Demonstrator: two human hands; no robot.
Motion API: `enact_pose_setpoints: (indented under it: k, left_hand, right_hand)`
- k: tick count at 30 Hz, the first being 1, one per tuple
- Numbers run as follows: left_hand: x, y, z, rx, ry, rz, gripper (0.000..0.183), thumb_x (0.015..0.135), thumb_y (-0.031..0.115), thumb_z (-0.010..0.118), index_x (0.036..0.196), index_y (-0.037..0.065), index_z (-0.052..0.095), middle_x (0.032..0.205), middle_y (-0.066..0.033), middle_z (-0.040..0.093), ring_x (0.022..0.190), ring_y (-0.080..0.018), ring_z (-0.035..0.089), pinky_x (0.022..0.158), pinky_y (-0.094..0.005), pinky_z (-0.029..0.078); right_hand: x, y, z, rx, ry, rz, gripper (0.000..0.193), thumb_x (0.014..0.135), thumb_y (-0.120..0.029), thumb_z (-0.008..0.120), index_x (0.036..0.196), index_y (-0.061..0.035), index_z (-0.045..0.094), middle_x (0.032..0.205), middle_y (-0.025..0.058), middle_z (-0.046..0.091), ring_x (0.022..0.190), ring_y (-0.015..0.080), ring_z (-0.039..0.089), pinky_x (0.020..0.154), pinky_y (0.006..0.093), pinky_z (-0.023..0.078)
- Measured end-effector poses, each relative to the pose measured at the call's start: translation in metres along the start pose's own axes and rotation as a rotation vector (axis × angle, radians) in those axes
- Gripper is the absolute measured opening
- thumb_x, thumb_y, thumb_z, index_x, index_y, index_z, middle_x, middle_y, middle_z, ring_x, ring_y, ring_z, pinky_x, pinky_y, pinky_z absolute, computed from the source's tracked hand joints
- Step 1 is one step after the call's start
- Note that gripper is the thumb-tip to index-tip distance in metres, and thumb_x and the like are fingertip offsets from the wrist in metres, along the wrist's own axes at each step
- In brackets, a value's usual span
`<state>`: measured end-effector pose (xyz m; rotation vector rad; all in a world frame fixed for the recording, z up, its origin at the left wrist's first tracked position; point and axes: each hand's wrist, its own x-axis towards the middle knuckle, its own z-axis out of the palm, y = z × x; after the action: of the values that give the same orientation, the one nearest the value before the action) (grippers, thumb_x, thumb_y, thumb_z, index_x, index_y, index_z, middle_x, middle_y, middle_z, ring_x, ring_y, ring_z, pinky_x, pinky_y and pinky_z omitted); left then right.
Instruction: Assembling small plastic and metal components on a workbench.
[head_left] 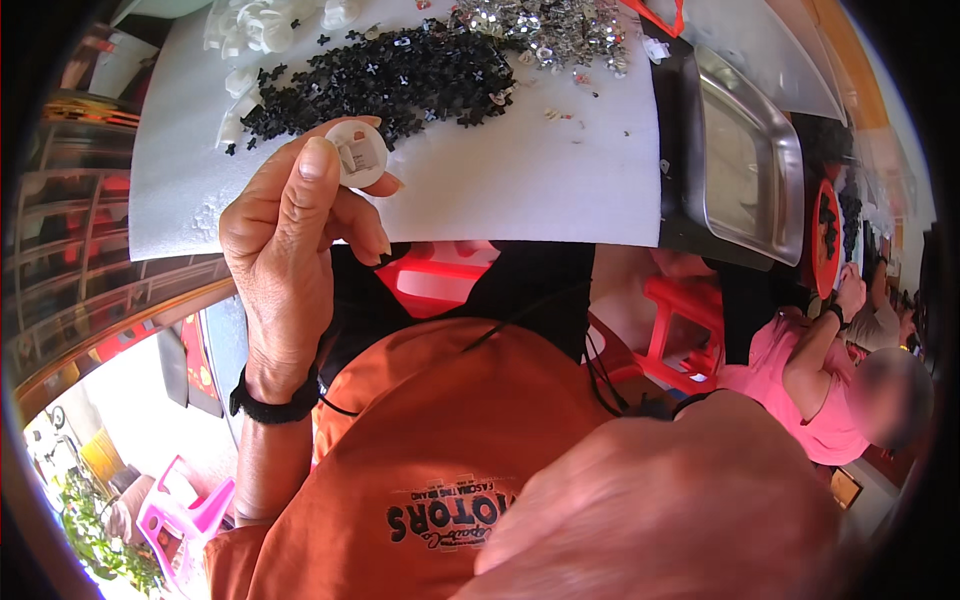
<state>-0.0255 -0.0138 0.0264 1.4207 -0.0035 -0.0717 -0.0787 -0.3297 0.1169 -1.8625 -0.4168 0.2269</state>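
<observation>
My left hand point(285, 225) is raised at the near edge of the white work sheet point(540, 200). Between its thumb and fingers it pinches a small round white plastic piece point(362, 152), with a squarish recess on its face. Close to the camera at lower right, my right hand point(670, 500) is large and smeared by motion, its fingers not readable. Beyond the left hand, a heap of small black cross-shaped pieces point(390, 80) spreads over the sheet. Behind that heap lie shiny small metal pieces point(560, 35), and white plastic parts point(262, 25) sit at far left.
A rectangular steel tray point(790, 235) stands right of the sheet. Red plastic stools point(685, 335) are below the table at right, and a pink stool point(185, 520) is at lower left. A co-worker in a pink shirt point(790, 385) works at far right beside a red round tray point(825, 240).
</observation>
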Motion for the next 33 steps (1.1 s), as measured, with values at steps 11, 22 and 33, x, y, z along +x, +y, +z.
enact_pose_setpoints:
  k: [11, 22, 33]
  left_hand:
    - [-0.007, 0.003, -0.008, -0.069, 0.015, -0.010, 0.040, 0.097, 0.032, 0.051, 0.111, -0.004, 0.061, 0.081, -0.0128, 0.065, 0.052, -0.0102, 0.055, 0.049, -0.0217, 0.046]
    - [-0.013, -0.003, -0.048, -0.083, 0.178, 0.058, 0.040, 0.099, 0.031, 0.046, 0.107, -0.005, 0.062, 0.079, -0.0120, 0.066, 0.050, -0.0094, 0.053, 0.046, -0.0203, 0.042]
    - [-0.013, -0.005, -0.064, -0.148, 0.222, 0.080, 0.039, 0.100, 0.029, 0.046, 0.105, -0.007, 0.061, 0.078, -0.0132, 0.067, 0.050, -0.0095, 0.052, 0.046, -0.0204, 0.041]
  right_hand:
    - [0.072, -0.025, 0.058, -0.039, -0.037, -0.054, 0.009, 0.084, 0.006, 0.056, 0.092, 0.0042, 0.059, 0.071, 0.0038, 0.048, 0.058, 0.0106, 0.047, 0.048, 0.0244, 0.036]
    - [0.120, 0.049, 0.092, -0.728, -0.058, -0.011, 0.017, 0.085, 0.000, 0.055, 0.102, 0.0000, 0.059, 0.084, 0.0110, 0.053, 0.068, 0.0217, 0.055, 0.062, 0.0327, 0.044]
    - [0.127, 0.056, 0.102, -0.798, -0.088, 0.009, 0.014, 0.083, -0.003, 0.057, 0.097, -0.0011, 0.059, 0.089, 0.0144, 0.056, 0.076, 0.0319, 0.057, 0.067, 0.0393, 0.044]
